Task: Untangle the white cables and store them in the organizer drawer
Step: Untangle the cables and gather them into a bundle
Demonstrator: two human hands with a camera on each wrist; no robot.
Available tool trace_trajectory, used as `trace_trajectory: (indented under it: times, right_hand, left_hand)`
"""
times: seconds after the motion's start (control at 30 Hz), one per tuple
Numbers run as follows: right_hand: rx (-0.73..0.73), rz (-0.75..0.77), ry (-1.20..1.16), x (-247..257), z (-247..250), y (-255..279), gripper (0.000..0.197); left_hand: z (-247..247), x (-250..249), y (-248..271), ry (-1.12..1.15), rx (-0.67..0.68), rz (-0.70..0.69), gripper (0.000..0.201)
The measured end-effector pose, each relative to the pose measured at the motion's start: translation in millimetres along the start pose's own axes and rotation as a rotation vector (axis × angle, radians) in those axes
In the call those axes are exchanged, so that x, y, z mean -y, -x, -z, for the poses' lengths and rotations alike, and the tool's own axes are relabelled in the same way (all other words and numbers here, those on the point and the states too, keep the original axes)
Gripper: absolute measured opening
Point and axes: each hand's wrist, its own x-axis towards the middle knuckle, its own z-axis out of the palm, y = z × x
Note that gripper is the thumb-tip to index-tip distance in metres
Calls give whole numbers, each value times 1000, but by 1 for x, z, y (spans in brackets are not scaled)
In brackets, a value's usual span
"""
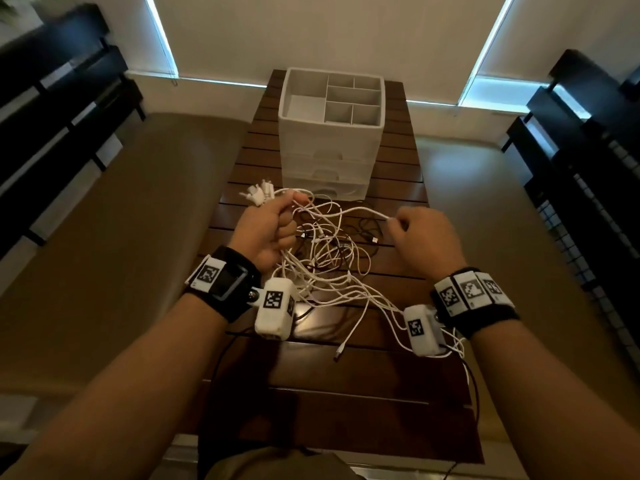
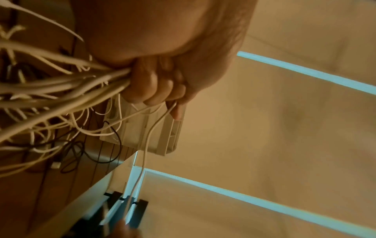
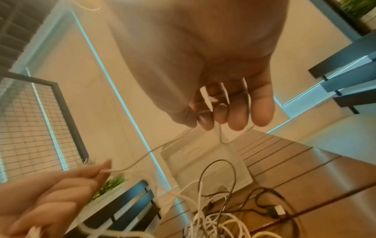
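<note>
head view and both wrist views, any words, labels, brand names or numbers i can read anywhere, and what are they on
None: no words, brand names or numbers can be read in any view.
Wristbands: only black-and-white square code markers, no letters.
White wrist camera housings: one such code marker each, no text.
White organizer: plain, no label visible.
White cables and their plugs: any print is too small to tell.

The left hand is fisted around a thick bundle of white cables; beyond it the white organizer stands on the slatted wooden table.
</note>
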Motion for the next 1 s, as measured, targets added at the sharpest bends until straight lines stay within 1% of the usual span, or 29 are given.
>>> trace_trajectory:
  times: [0.03,0.1,0.17,0.2,0.3,0.33,0.37,0.47,0.5,0.53,0.6,0.63,0.67,0.7,0.8,0.87,0.9,0.93,1.0]
  right_hand:
    - [-16,-3,-11,-4,2,-2,36]
    - [34,31,5,-12,4,1,37]
    - [60,24,7,-17,6,11,36]
    - [19,17,5,-20,7,15,35]
    - [-213,42,-57,-25,15,21,28]
    - [-235,76,-95,-23,18,21,26]
    - [-229,118,-120,-20,18,21,25]
    - [-237,205,-137,-7,14,15,20]
    - [-268,207,-137,-3,13,12,17]
    - [-310,198,-145,1,12,9,15]
    - [-387,194,-172,8,13,3,10]
    - [-397,216,-180,12,13,1,7]
    - [-383,251,-184,18,12,0,5]
    - [-355,287,-191,25,10,1,8]
    - [-277,361,-310,50,1,10,19]
    - [-268,385,-426,65,-6,19,22]
    - [-278,392,-483,70,-9,23,25]
    - [-303,388,-537,73,-10,27,27]
    - [-395,321,-620,75,-11,32,30]
  left_hand:
    - [5,-2,1,67,-15,5,29]
    - [19,-7,0,178,-54,24,28]
    - [32,-9,-3,214,-88,34,27]
    - [36,-7,-4,231,-106,45,30]
    - [50,2,-8,301,-169,110,50]
    - [55,6,-10,305,-183,142,50]
    - [59,10,-11,283,-195,177,45]
    - [58,22,-10,69,-249,254,31]
    - [54,24,-8,-24,-301,239,30]
    - [49,25,-5,-109,-373,196,29]
    - [41,20,2,-215,-527,51,29]
    - [37,16,6,-231,-566,-23,30]
    - [32,10,11,-232,-563,-84,32]
    - [25,4,16,-230,-518,-132,34]
    - [-5,-6,33,-274,-277,-214,38]
    - [-25,-5,39,-337,-155,-256,35]
    - [-32,-3,40,-348,-126,-273,31]
    - [-38,0,40,-339,-127,-285,27]
    - [-41,2,37,-273,-192,-314,28]
